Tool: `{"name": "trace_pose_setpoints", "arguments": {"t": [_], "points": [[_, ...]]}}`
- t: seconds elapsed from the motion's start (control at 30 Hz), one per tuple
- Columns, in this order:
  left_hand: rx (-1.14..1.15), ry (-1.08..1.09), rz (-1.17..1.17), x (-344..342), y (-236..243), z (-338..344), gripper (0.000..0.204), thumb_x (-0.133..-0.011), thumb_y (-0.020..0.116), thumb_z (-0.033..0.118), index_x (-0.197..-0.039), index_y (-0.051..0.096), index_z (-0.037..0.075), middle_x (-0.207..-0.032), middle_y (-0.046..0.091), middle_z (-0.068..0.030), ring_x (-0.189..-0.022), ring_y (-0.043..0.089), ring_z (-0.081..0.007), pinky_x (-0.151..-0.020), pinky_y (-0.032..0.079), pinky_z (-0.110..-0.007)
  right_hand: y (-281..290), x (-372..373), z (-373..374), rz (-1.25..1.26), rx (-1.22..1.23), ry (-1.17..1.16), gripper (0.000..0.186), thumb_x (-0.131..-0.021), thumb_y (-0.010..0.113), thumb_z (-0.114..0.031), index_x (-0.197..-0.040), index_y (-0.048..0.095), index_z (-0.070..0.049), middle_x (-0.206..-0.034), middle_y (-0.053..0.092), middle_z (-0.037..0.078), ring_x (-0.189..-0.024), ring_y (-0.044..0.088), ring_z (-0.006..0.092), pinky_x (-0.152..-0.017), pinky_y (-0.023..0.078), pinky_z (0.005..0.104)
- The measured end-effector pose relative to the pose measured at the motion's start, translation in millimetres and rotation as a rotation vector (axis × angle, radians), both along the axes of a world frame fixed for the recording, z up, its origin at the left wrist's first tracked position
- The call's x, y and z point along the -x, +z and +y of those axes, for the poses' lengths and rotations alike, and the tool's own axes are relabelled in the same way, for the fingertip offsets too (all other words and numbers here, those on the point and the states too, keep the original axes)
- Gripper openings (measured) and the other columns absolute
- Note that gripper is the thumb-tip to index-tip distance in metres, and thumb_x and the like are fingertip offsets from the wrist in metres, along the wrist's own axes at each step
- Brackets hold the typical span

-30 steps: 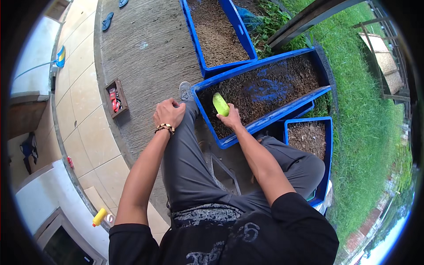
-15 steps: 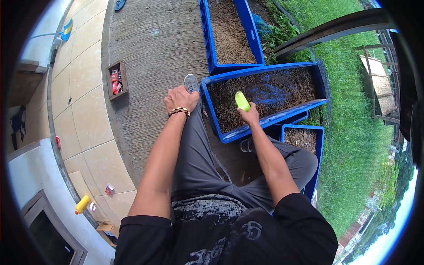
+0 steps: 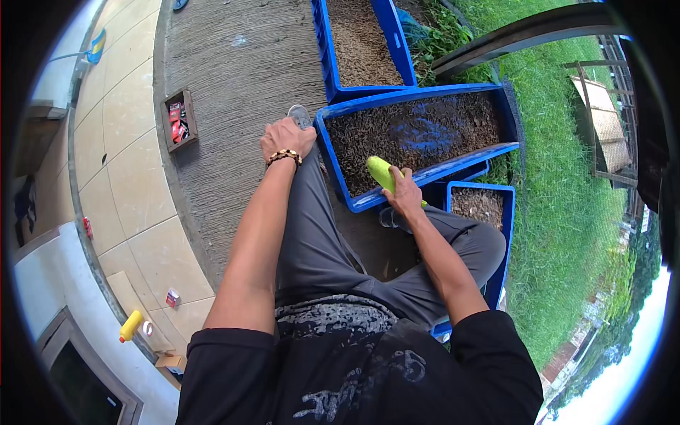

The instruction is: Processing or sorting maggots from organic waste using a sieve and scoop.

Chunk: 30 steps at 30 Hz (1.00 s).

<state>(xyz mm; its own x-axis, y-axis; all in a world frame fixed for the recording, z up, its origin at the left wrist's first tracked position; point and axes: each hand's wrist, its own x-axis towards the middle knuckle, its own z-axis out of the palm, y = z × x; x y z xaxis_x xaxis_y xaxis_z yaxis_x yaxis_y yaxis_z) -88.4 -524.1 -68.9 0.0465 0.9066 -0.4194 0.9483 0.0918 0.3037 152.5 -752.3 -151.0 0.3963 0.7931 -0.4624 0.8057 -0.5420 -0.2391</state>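
Right hand [image 3: 404, 193] wraps a green scoop [image 3: 380, 171], which juts past the grip over the middle blue bin [image 3: 453, 169]; left hand [image 3: 287, 138], closure unclear, rests left of the bin.

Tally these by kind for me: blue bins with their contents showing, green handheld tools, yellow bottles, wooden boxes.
Blue bins with contents showing: 3 (far bin, middle bin, lower-right bin)
Green handheld tool: 1 (in the right hand)
Yellow bottle: 1
Wooden box: 1
Total: 6

Unreadable lettering [image 3: 327, 401] on black shirt [image 3: 241, 368]
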Motion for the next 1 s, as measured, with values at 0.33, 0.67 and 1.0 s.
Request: {"name": "trace_pose_setpoints", "arguments": {"t": [0.33, 0.67, 1.0], "points": [[0.047, 0.013, -0.031, -2, 7, -2, 0.043, -0.075, 0.063, 0.045, -0.102, 0.074, 0.014, -0.109, 0.071, -0.0166, -0.107, 0.066, -0.0349, -0.093, 0.050, -0.044, 29, -12, -7, 0.029, 0.203, 0.083, 0.070, -0.075, 0.081, -0.028, -0.136, 0.046, -0.024, -0.126, 0.049, 0.019, -0.108, 0.062, 0.0403, -0.085, 0.055, 0.0485], [0.045, -0.001, 0.024, -5, 7, -2, 0.042, -0.076, 0.062, 0.047, -0.102, 0.075, 0.017, -0.111, 0.072, -0.0139, -0.108, 0.066, -0.0337, -0.093, 0.050, -0.046, 113, -115, -21, 0.425, -0.027, -0.323, 0.090, -0.057, 0.089, -0.021, -0.137, 0.050, -0.007, -0.111, 0.067, 0.022, -0.095, 0.069, 0.0318, -0.083, 0.054, 0.0401], [0.028, -0.013, 0.042, -8, -6, 0, 0.043, -0.074, 0.062, 0.047, -0.103, 0.075, 0.018, -0.109, 0.072, -0.0146, -0.107, 0.066, -0.0343, -0.093, 0.050, -0.044, 66, -110, -12, 0.119, -0.064, 0.012, 0.040, -0.061, 0.080, -0.015, -0.092, 0.066, 0.007, -0.097, 0.068, 0.029, -0.099, 0.067, 0.0415, -0.087, 0.054, 0.0439]]}}
